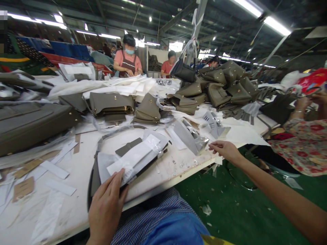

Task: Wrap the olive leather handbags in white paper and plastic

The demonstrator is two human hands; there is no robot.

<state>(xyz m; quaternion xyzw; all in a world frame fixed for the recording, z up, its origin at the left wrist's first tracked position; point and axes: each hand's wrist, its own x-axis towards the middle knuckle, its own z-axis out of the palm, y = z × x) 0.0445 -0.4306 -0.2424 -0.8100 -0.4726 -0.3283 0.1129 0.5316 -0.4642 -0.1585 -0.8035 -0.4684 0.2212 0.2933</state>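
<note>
Head cam, so it's looking down at a cluttered white table [168, 170]. The left hand [108, 200] is on the near end of a gray bag [94, 178], which lies at the table's front edge. Fingers are spread over a white paper packet [139, 154] on top of it, thumb down by the bag's edge. Honestly can't tell if that's a proper grip or just pressing down. There's shiny clear tape [154, 143] across the packet's far end, and a dark gray strip [127, 147] pokes out beside it.

The right hand [226, 150] is out over the table edge, just beside the tip of a gray tape dispenser [184, 136]. Thumb and fingertips are close together, but can't tell if there's a bit of tape between them. Another dispenser [211, 124] with black marks sits behind that one.

Rest of the table: paper strips [55, 169] and a brown card [23, 189] over on the left, a big gray bag [38, 124] behind them, and a heap of olive-gray bags [218, 92] at the back right. Someone in a brown apron [127, 62] is across the table, and a floral sleeve [306, 143] shows at far right.
</note>
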